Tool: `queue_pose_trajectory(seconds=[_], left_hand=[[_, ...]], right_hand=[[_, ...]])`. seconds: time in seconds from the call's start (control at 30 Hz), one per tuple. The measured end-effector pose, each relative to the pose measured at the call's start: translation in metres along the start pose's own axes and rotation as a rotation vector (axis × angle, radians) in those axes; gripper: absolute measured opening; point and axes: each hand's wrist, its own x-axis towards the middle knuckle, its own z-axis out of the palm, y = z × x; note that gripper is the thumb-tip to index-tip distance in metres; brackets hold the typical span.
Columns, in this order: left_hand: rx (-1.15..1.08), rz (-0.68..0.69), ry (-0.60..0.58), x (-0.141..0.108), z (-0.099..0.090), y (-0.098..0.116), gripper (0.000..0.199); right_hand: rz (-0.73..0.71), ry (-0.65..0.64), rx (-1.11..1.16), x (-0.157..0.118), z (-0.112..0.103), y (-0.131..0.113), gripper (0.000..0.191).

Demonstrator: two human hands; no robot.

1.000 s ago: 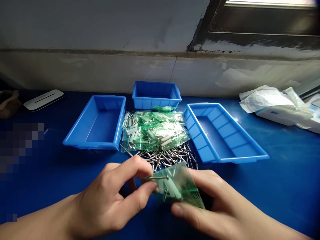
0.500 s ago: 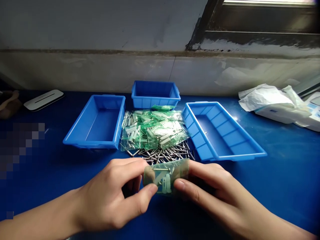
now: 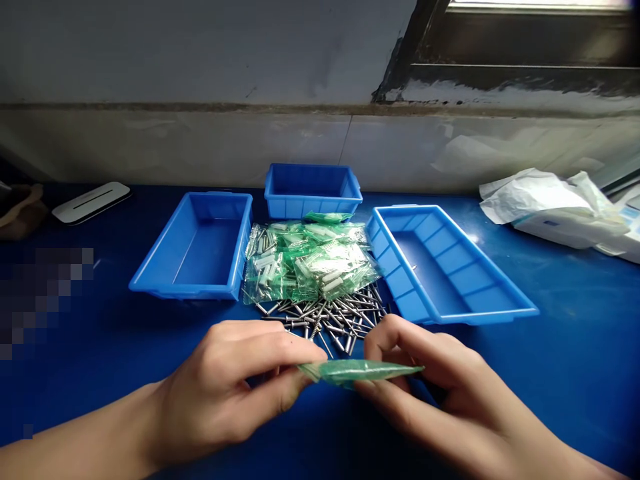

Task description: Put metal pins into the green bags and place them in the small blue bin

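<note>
Your left hand (image 3: 225, 387) had the green packet (image 3: 370, 371) pinched tight by one end, edge-on over the desk (image 3: 575, 373), right hand (image 3: 445, 390) half-curled at the other, couldn't tell if it gripped; imo a light edge pinch was best, clear of the loose metal fasteners (image 3: 345, 320) beyond

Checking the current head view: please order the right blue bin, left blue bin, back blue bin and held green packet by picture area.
1. Right blue bin
2. Left blue bin
3. Back blue bin
4. Green packet, seen nearly edge-on

Differing distances leave the bins' true sizes unsure.
</note>
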Motion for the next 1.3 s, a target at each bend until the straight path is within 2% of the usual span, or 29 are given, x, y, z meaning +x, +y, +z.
queue_pose_trajectory(seconds=[0.3, 0.4, 0.6, 0.7, 0.8, 0.87, 0.97, 1.03, 1.13, 1.23, 1.3], left_hand=[[0.086, 0.064, 0.042, 0.000, 0.003, 0.002, 0.026], [0.061, -0.008, 0.056, -0.003, 0.004, 0.001, 0.024], [-0.093, -0.211, 0.174, -0.007, 0.006, -0.001, 0.013], [-0.106, -0.251, 0.100, -0.007, 0.007, 0.001, 0.019], [-0.125, -0.164, -0.010, -0.005, 0.007, 0.005, 0.016], [-0.127, -0.137, -0.081, -0.003, 0.005, 0.008, 0.009], [-0.063, -0.167, -0.185, -0.002, 0.001, 0.011, 0.015], [-0.020, -0.121, -0.145, -0.002, 0.001, 0.011, 0.021], [-0.054, 0.029, -0.047, -0.006, 0.006, 0.007, 0.022], [-0.117, 0.109, -0.070, -0.008, 0.009, 0.003, 0.040], [-0.119, 0.081, -0.086, -0.007, 0.008, 0.002, 0.038]], right_hand=[[-0.093, 0.048, 0.004, 0.002, 0.000, 0.000, 0.024], [-0.104, 0.034, 0.016, 0.002, -0.001, 0.000, 0.025], [-0.069, -0.001, 0.079, 0.004, -0.002, -0.001, 0.025], [-0.070, 0.027, 0.063, 0.004, -0.002, -0.002, 0.027], [-0.109, 0.114, -0.048, -0.001, -0.002, -0.003, 0.024], [-0.194, 0.133, -0.170, -0.004, -0.002, -0.003, 0.015], [-0.363, 0.137, -0.352, -0.008, 0.000, -0.001, 0.015], [-0.426, 0.125, -0.406, -0.009, 0.004, 0.003, 0.014], [-0.482, 0.066, -0.405, -0.009, 0.009, 0.012, 0.009], [-0.470, 0.030, -0.416, -0.007, 0.012, 0.015, 0.019], [-0.500, -0.010, -0.400, -0.004, 0.011, 0.013, 0.028]])
